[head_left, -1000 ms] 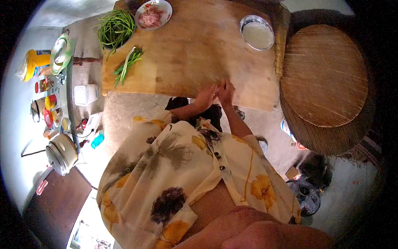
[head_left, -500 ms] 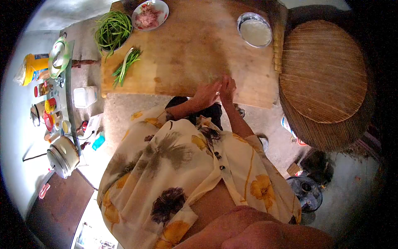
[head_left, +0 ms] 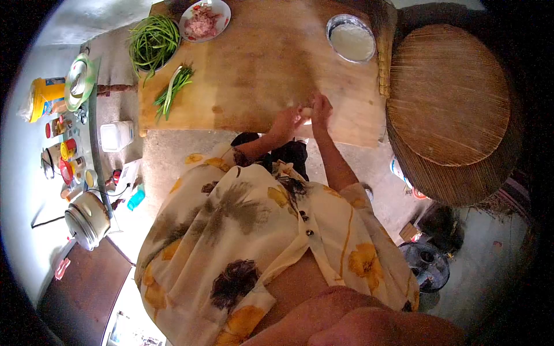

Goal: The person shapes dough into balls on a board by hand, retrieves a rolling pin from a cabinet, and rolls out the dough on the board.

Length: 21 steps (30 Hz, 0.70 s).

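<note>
Wooden bench (head_left: 248, 75): your left hand (head_left: 287, 122) and right hand (head_left: 320, 109) pinch together a small pale dough piece (head_left: 306, 112); next, shape it gently.

I see my two hands together at the near edge of the bench (head_left: 259, 69), the left hand (head_left: 287, 122) just beside the right hand (head_left: 320, 111), with a small lump (head_left: 307, 112) between them. At the far left of the bench lie the green beans (head_left: 151, 41), the plate of meat (head_left: 203, 21) to their right, the scallions (head_left: 173, 89) nearer me. The metal bowl (head_left: 351, 38) sits at the far right. The round woven lid (head_left: 449, 95) stands right of the bench.
</note>
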Each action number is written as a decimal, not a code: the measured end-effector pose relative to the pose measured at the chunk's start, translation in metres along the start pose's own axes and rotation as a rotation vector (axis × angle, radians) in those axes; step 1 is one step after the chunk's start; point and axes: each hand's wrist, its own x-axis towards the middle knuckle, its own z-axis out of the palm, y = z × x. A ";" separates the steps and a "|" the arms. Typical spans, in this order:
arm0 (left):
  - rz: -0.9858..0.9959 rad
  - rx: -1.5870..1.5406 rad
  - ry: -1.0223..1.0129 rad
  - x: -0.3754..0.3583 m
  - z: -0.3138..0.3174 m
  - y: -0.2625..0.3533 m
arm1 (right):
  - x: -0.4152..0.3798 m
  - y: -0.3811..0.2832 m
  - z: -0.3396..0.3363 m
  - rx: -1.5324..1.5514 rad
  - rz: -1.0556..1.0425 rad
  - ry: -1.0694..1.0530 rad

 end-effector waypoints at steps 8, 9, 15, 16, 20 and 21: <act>0.119 0.025 0.039 0.005 0.028 -0.050 | 0.012 0.017 0.019 -0.521 -0.849 0.319; 0.136 0.258 0.007 0.014 0.020 -0.043 | 0.015 0.015 0.021 -0.642 -0.855 0.380; -0.015 0.354 -0.268 0.040 -0.030 0.036 | -0.007 -0.034 0.007 -0.226 -0.198 0.020; 0.008 0.335 -0.390 0.041 -0.045 0.068 | -0.011 -0.029 0.001 -0.230 -0.198 0.027; 0.189 -0.149 -0.237 0.006 -0.002 0.002 | -0.020 0.041 -0.018 -0.459 -0.611 0.027; 0.229 0.084 -0.151 -0.008 -0.017 0.027 | -0.019 0.048 -0.018 -0.582 -0.679 0.019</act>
